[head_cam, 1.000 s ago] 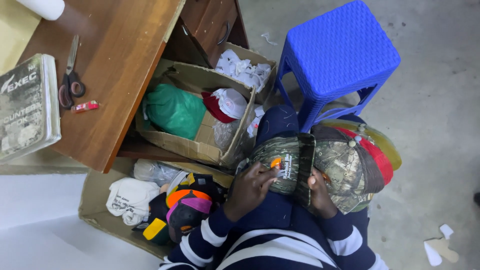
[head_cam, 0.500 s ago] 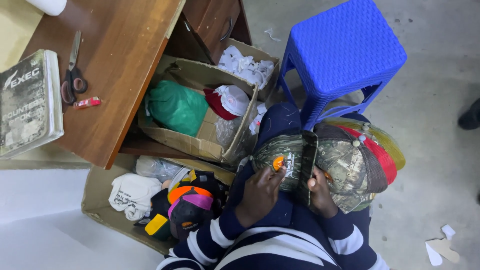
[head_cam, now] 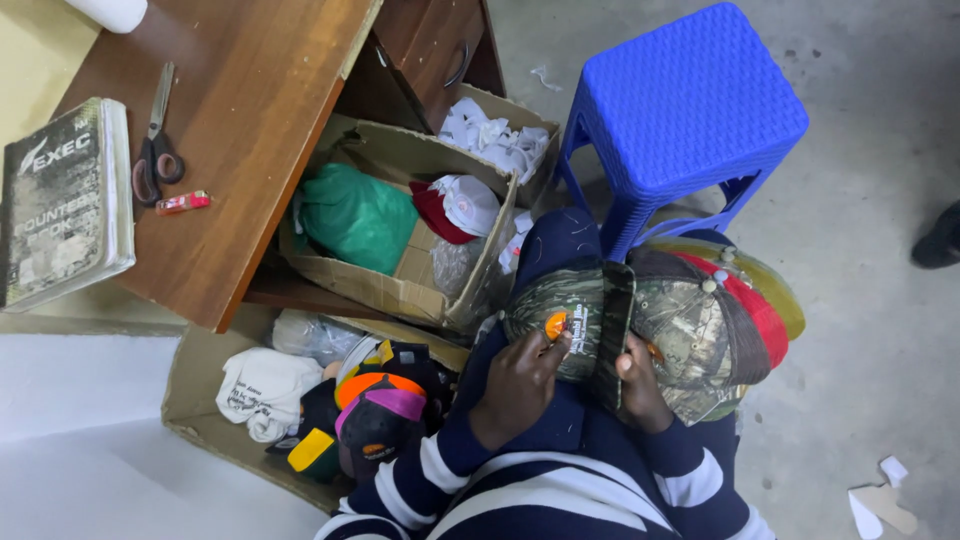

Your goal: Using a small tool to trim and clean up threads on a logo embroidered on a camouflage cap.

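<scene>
A stack of caps is held in the lap between both hands.

The front camouflage cap (head_cam: pixel 570 315) is gripped at its crown by the left hand (head_cam: pixel 520 385), fingers curled closed beside an orange sticker (head_cam: pixel 556 324). The right hand (head_cam: pixel 640 385) is closed on the rear caps (head_cam: pixel 700 340), thumb at a dark brim. Just behind stands a blue stool (head_cam: pixel 690 110). To the left, two cardboard boxes (head_cam: pixel 400 290) of caps and bags are seen under a wooden desk (head_cam: pixel 250 140) bearing scissors (head_cam: pixel 155 150) and a book (head_cam: pixel 60 200).
</scene>
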